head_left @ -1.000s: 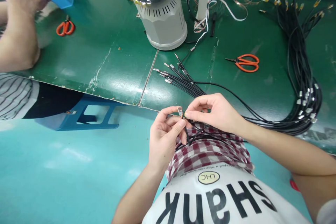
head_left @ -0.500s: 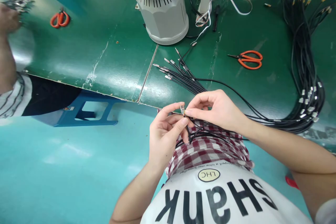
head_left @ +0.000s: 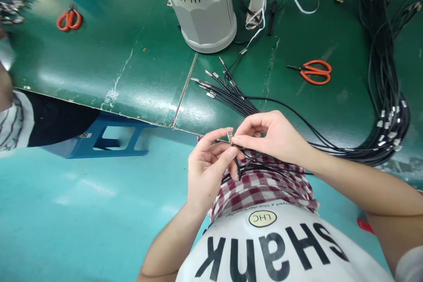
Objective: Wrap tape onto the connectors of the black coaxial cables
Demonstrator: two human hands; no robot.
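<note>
Just past the table edge, above my lap, my left hand pinches a black cable just below its metal plug, with the index finger reaching up beside the plug. From the other side, my right hand grips the plug's base between thumb and bent index finger. The plug looks like a USB connector and points away from me. Several black cables lie across my lap under both hands. Beyond my right hand, a bundle of black cables with bare metal plugs rests on the green table.
A grey vented machine stands at the back. Orange-handled scissors lie to the right, another orange pair to the left. A thick coil of black cables fills the right side. A co-worker's arm shows at the left edge.
My two hands keep nearly the same hold on the plug. The view has shifted slightly, and the co-worker's hand at the left has moved mostly out of frame.
</note>
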